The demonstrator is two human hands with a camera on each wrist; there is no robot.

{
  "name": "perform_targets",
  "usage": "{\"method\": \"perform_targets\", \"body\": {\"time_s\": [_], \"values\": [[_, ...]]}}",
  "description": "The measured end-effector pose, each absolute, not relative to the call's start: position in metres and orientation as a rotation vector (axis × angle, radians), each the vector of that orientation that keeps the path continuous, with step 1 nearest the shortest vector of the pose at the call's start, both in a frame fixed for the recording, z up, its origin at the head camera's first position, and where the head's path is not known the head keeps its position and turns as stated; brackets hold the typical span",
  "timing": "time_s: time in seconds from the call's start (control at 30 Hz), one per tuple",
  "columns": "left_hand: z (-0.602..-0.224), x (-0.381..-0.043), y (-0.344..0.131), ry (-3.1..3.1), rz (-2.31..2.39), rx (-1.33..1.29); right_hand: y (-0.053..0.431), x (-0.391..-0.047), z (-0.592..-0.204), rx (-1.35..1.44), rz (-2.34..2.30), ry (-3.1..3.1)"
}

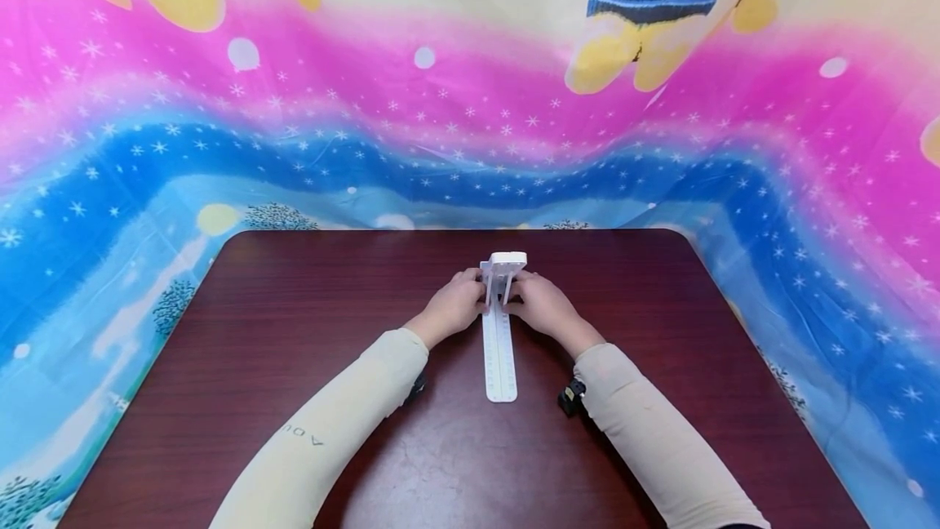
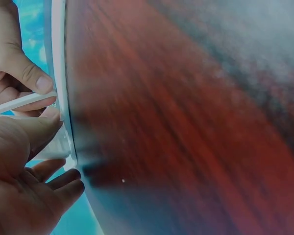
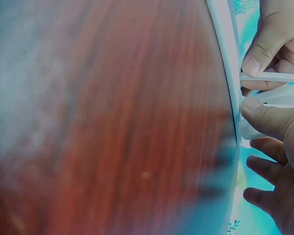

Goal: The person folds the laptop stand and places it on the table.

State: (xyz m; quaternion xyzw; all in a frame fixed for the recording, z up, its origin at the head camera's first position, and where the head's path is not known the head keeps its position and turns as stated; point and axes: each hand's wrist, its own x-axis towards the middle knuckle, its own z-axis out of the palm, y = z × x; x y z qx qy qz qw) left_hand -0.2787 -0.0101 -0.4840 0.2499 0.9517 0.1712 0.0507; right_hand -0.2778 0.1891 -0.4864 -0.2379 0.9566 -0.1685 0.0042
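Observation:
A white plastic stand-like piece stands on the table, with a long flat slotted base strip [image 1: 501,366] running toward me. At its far end thin side struts [image 1: 508,287] rise to a small white top plate [image 1: 509,258]. My left hand [image 1: 457,303] pinches the left side of the upright part between thumb and fingers. Opposite it, my right hand [image 1: 545,306] pinches the right side. In the right wrist view the left thumb presses on a thin white strut [image 3: 279,77]. The lower fingers of the right hand [image 3: 289,191] spread loosely there. The upright part partly hides the fingertips.
A dark red-brown wooden table [image 1: 330,284] with rounded far corners bears the piece. Behind and beside it hangs a colourful printed cloth [image 1: 441,145]. Small black devices [image 1: 570,397] sit under the light sleeves [image 1: 646,423] at both wrists.

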Motion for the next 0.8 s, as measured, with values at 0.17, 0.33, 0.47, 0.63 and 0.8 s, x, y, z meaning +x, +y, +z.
{"method": "perform_targets", "body": {"time_s": [0.17, 0.33, 0.47, 0.63, 0.8], "values": [[-0.484, -0.280, -0.012, 2.890, 0.584, 0.745, 0.188, -0.281, -0.488, -0.735, -0.530, 3.014], [-0.485, -0.282, -0.013, 2.885, 0.661, 0.709, 0.186, -0.283, -0.488, -0.699, -0.590, 3.020], [-0.486, -0.286, -0.014, 2.895, 0.712, 0.681, 0.185, -0.283, -0.488, -0.680, -0.599, 3.029], [-0.484, -0.290, -0.015, 2.915, 0.747, 0.695, 0.186, -0.283, -0.485, -0.664, -0.596, 3.059], [-0.480, -0.290, -0.017, 2.928, 0.794, 0.622, 0.189, -0.282, -0.484, -0.563, -0.683, 3.052]]}}
